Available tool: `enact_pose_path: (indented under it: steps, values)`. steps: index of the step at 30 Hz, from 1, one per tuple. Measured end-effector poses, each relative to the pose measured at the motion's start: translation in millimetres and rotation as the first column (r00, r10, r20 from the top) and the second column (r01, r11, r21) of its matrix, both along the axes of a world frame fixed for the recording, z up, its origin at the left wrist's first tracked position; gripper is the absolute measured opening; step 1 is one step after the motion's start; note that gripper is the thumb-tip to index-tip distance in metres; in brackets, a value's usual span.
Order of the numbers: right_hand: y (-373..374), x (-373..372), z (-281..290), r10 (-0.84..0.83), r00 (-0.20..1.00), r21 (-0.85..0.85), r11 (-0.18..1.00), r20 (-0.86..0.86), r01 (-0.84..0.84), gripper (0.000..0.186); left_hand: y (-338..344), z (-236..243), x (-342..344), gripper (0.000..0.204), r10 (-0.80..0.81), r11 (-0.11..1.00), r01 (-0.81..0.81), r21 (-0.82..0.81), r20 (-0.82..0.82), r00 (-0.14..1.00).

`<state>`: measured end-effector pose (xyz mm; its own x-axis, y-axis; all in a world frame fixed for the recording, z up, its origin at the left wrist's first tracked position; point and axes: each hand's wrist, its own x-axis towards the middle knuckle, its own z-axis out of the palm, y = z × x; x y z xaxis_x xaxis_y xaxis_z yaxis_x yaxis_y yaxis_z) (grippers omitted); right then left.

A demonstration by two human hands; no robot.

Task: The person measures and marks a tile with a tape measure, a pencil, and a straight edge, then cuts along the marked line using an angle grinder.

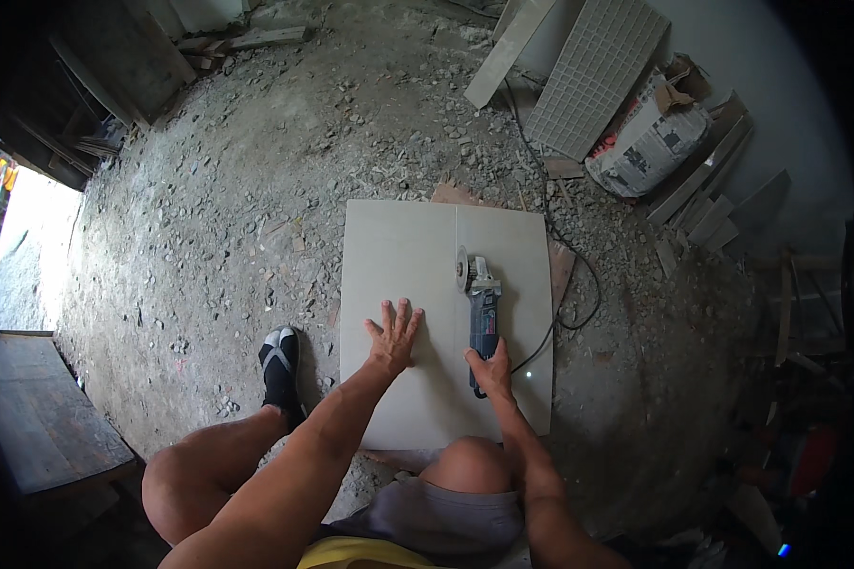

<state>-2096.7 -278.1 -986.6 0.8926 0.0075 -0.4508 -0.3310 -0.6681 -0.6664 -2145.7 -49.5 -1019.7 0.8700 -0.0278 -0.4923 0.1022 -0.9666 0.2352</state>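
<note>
A large pale tile [399, 251] lies flat on the ground in front of me, with a straight line running along it right of its middle. My left hand [394, 339] rests on the tile with its fingers spread, holding nothing. In my right hand [491, 368] is the rear body of a dark angle grinder [484, 318]. The grinder's round disc [462, 269] points away from me, at the line on the tile. Whether the disc touches the surface, I cannot tell. A black power cord [579, 323] loops from the grinder's back end around the tile's right side.
Rubble [256, 218] covers the ground all around. At the back right, a ribbed tile panel [593, 76], a torn printed sack [650, 142] and several tile offcuts [716, 218] lean together. A wooden board [47, 412] lies at the left, below a bright doorway [28, 247]. My left foot [281, 370] stands beside the tile.
</note>
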Motion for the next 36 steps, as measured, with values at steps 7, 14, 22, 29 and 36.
enact_pose_path:
  steps: [7,14,22,29,36]
  values:
    - [4.6,-1.1,5.2,-0.029,0.999,0.039,0.999,0.028,0.028,0.064,0.7,1.1,-0.9,0.126,0.012,1.000,-0.012,-0.012,0.019,1.000]
    - [5.2,8.3,25.8,-0.223,0.959,0.404,0.904,0.175,0.137,0.040,-47.8,8.4,-86.0,0.086,-0.232,0.958,0.268,-0.104,0.272,0.934]
    - [-34.5,4.0,66.0,-0.225,0.959,0.442,0.888,0.170,0.130,0.040,-62.9,2.9,-156.6,0.058,-0.574,0.792,0.604,-0.089,0.225,0.787]
    - [-64.7,-2.5,81.5,-0.222,0.950,0.366,0.922,0.219,0.131,0.054,-58.3,-2.9,-128.6,0.061,-0.567,0.761,0.634,-0.139,0.333,0.753]
    - [-43.2,12.7,91.9,-0.245,0.939,0.420,0.899,0.241,0.126,0.048,-41.4,5.5,-81.1,0.071,-0.547,0.772,0.616,-0.156,0.329,0.770]
